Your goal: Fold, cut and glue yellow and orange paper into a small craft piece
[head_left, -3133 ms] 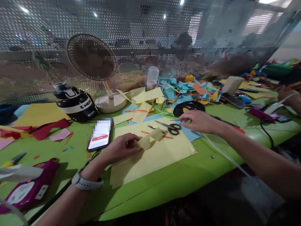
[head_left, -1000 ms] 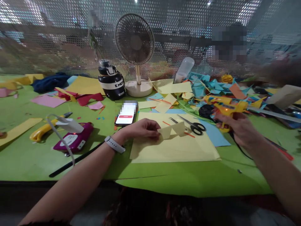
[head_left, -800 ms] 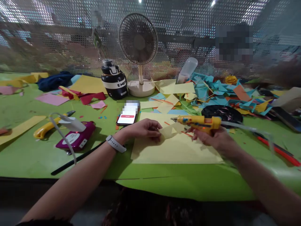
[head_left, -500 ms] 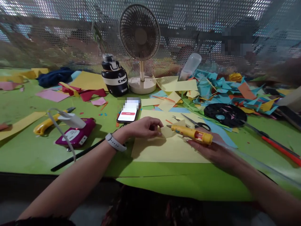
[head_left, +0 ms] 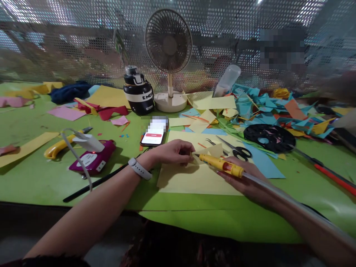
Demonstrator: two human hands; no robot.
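Note:
My left hand (head_left: 178,151), with a pale watch band at the wrist, pinches a small piece of pale yellow paper (head_left: 213,151). In my right hand (head_left: 241,174) is a yellow glue gun (head_left: 222,164) with a long clear glue stick (head_left: 275,184) sticking out of its back. The glue gun's tip points left and meets the paper near my left fingertips; whether it touches cannot be made out. Beneath both hands lies a larger pale yellow sheet (head_left: 178,181). Black-handled scissors (head_left: 241,152) rest just beyond my right hand, beside small tweezers (head_left: 210,141).
Behind my left hand are a phone (head_left: 154,135), a black bottle (head_left: 139,92) and a fan (head_left: 170,102). A purple power bank (head_left: 94,161) and yellow cutter (head_left: 57,148) lie left. To the right are a black round disc (head_left: 268,137), a red-handled tool (head_left: 333,178) and blue paper scraps (head_left: 253,104).
The glue gun has moved left and slightly down, bringing its tip to the paper at my left fingers. My right hand has turned with it. The whole view has shifted slightly.

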